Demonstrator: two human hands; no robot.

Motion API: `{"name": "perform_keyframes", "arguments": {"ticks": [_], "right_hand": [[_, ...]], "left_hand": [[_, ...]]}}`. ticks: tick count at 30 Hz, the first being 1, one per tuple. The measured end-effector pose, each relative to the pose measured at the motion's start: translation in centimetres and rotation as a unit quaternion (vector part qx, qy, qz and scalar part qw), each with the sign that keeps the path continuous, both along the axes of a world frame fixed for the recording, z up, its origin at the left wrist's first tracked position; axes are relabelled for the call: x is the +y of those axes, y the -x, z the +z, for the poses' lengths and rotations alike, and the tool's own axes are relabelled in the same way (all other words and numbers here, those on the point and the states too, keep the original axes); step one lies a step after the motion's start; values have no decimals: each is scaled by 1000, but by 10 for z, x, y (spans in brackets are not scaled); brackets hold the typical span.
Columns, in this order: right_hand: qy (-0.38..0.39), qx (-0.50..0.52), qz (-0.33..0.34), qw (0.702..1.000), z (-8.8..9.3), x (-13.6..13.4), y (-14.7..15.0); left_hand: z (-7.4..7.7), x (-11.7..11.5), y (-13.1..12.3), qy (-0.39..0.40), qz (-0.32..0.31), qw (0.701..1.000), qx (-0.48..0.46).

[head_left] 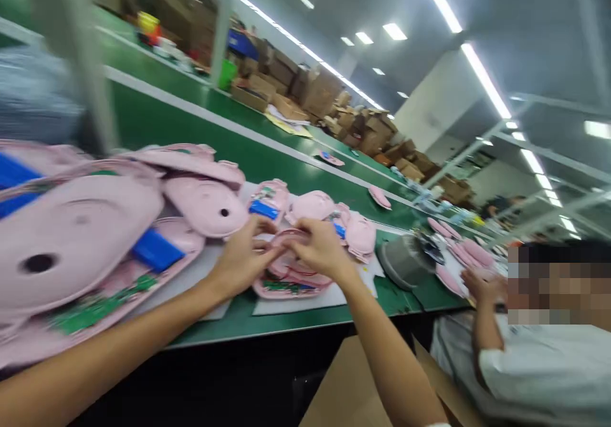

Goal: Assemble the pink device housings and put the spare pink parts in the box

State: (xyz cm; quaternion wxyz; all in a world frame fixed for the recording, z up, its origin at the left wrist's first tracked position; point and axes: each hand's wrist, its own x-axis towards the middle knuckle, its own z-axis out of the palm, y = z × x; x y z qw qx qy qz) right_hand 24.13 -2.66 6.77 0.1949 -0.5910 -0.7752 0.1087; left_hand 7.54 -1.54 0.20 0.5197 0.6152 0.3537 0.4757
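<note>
A pink plastic shell (305,275) with thin red wires inside sits in front of me, over another part that shows a green circuit board (286,286). At its left edge my left hand (244,253) has the fingers curled and closed on the rim. My right hand (321,247) grips the same shell from the top and right, thumb and fingers bent together. The fingertips of both hands nearly meet; just what they pinch is partly hidden. Behind them lie more pink shells (312,205), some with a blue block (263,209) inside.
Large pink shells (81,236) pile up on the left. A grey round container (403,261) stands right of my hands. A co-worker (539,357) sits at the right, a hand near other pink shells (470,252). Cardboard boxes (286,83) line the far side of the green conveyor (191,121).
</note>
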Motion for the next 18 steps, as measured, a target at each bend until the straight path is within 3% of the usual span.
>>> {"name": "perform_keyframes", "arguments": {"ticks": [4,6,8,10,11,13,14,15,16,18], "right_hand": [[-4,70,23,997,-1,10,-7],[-31,119,4,992,0,2,-21],[-86,209,-55,973,1,-11,-50],[-146,326,-197,913,-2,-24,-95],[-163,390,-288,860,-3,-30,-121],[-168,505,-443,722,-7,-38,-172],[-159,547,-486,663,-7,-41,-194],[-148,573,-507,627,-7,-44,-211],[-141,585,-516,610,-7,-45,-222],[-131,582,-513,617,-8,-43,-225]], "left_hand": [[-8,18,4,6,-72,991,114],[-8,21,6,17,-73,987,139],[-5,18,7,30,-48,985,164],[0,13,8,40,-22,983,178],[1,12,7,44,-13,983,177],[1,12,6,48,-7,985,163],[-1,14,5,48,-10,987,156],[-3,16,5,48,-13,987,153],[-5,19,4,48,-16,987,154],[-9,19,6,50,-14,986,158]]}}
